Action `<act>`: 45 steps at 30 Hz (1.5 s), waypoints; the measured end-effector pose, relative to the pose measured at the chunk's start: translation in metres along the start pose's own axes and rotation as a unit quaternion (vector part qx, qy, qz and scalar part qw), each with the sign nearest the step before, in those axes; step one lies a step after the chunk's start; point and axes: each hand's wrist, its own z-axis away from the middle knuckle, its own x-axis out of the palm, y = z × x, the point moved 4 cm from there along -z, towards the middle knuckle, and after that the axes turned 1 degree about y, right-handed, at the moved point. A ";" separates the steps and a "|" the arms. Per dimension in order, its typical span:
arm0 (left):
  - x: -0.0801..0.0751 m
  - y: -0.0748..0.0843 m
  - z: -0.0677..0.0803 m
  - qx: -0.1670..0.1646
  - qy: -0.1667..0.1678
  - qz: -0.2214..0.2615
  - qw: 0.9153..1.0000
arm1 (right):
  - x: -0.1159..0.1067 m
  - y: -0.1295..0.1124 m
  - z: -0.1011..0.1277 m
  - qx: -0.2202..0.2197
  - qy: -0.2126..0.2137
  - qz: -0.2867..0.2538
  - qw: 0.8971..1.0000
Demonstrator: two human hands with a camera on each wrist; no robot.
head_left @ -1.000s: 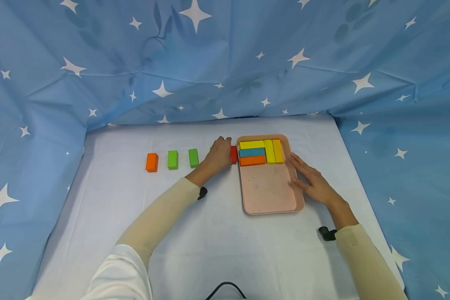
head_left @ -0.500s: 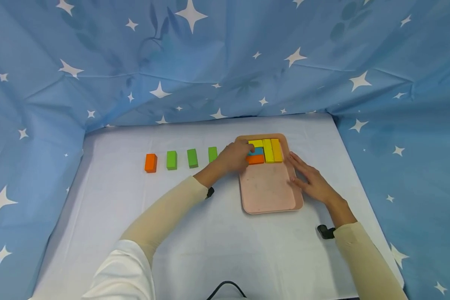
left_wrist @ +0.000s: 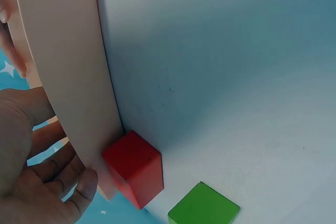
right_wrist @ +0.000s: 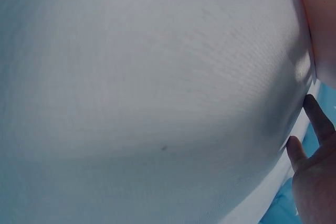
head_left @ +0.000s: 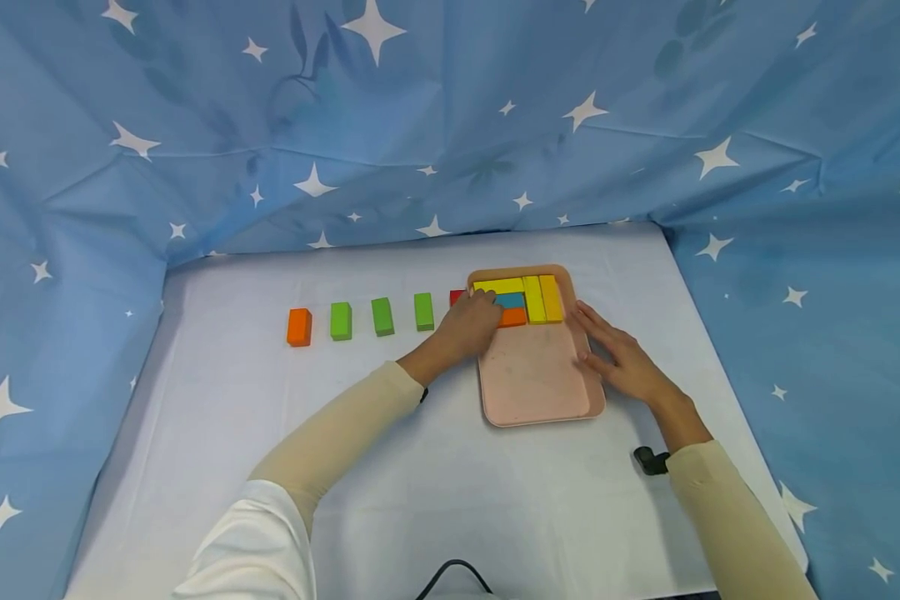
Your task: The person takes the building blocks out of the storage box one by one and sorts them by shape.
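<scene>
A pink tray lies on the white table and holds a yellow block, a blue block, an orange block and two upright yellow blocks at its far end. My left hand reaches over the tray's left rim, fingers against the left ends of the blue and orange blocks, holding nothing that I can see. A red block sits against the rim outside, just behind that hand. In the left wrist view the red block touches the tray's rim. My right hand lies flat on the right rim.
Three green blocks and an orange block stand in a row left of the tray. Blue star-patterned cloth walls the table at the back and both sides. A black cable lies at the near edge.
My left hand moved right from the red block to the tray's left rim, then drew back slightly. The red block stays on the table. The right hand has not moved.
</scene>
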 end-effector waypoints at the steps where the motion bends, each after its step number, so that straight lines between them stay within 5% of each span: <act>1: 0.000 0.000 0.000 0.000 0.000 -0.004 1.000 | 0.000 0.000 0.000 0.001 0.000 0.001 1.000; 11: 0.009 0.005 0.001 -0.025 -0.006 0.009 1.000 | 0.001 0.000 0.000 0.000 0.007 -0.001 1.000; 21: 0.010 0.005 0.001 -0.054 0.038 0.031 0.997 | 0.001 -0.001 -0.001 -0.001 0.008 0.000 1.000; 30: -0.011 0.004 0.011 -0.072 0.063 0.148 0.984 | 0.000 0.000 0.000 -0.008 0.008 0.002 1.000; 38: -0.033 -0.012 0.037 -0.078 0.114 0.225 0.965 | 0.001 -0.002 -0.001 -0.006 0.005 0.003 1.000; 45: -0.039 -0.045 0.091 -0.106 0.156 0.267 0.945 | 0.000 -0.001 0.000 0.022 -0.012 0.006 1.000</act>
